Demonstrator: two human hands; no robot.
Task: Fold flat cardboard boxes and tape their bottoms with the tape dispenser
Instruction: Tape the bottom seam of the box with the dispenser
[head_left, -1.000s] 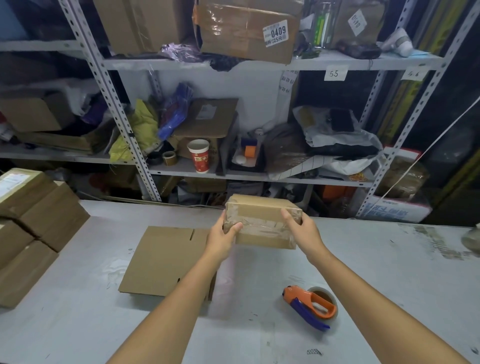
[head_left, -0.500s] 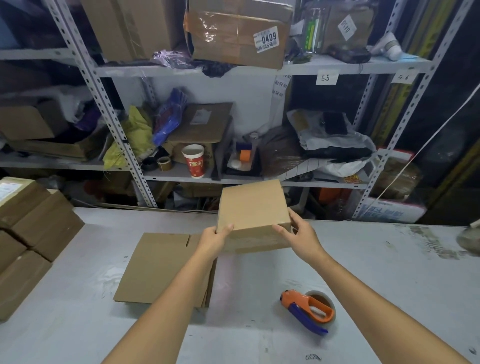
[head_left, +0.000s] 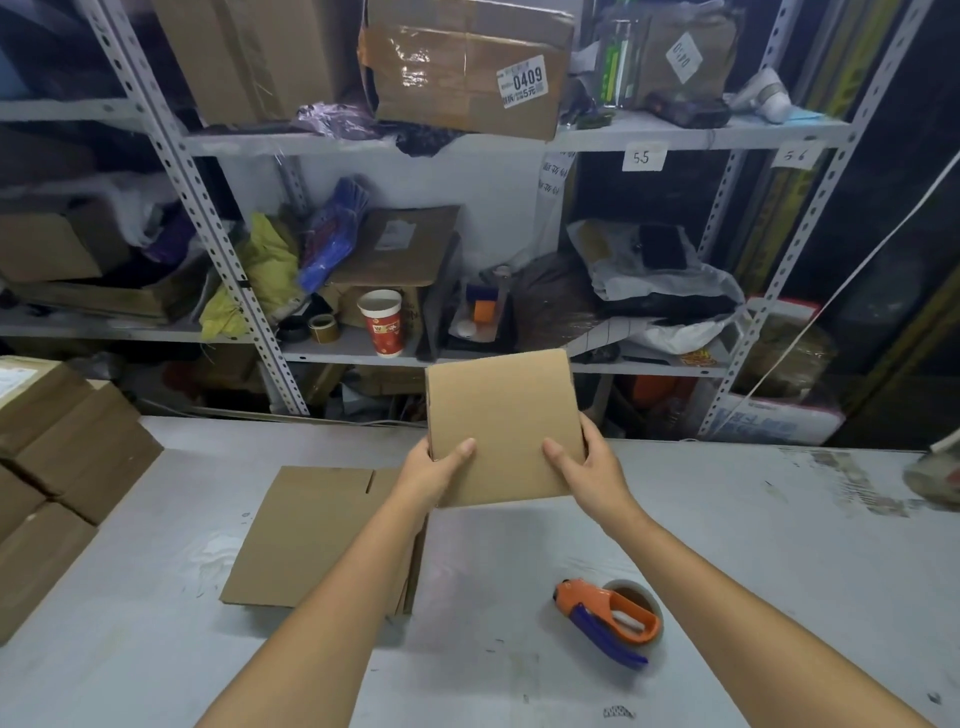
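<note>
above the pale grey surface (head_left: 727, 519), a plain brown corrugated cardboard box (head_left: 504, 426) is held in the air, its smooth broad face toward the camera. the left hand (head_left: 434, 467) and right hand (head_left: 587, 470) grip its lower edges, thumbs pressed on that face. flat brown cardboard blanks (head_left: 311, 535) and an orange-and-blue plastic tape dispenser (head_left: 608, 618) lie below. a white sticker (head_left: 524, 81) on a shelved carton reads "0409"; paper shelf tags (head_left: 642, 157) read "55" and "56".

We're holding the brown box (head_left: 504, 415) up off the table (head_left: 753, 545), plain side facing us, tilted a bit. Our left hand (head_left: 436, 467) and right hand (head_left: 587, 467) grip its lower corners. The stack of flat cardboard (head_left: 311, 535) lies lower left, and the orange-and-blue tape dispenser (head_left: 613, 618) sits on its side, nearer us on the right.
</note>
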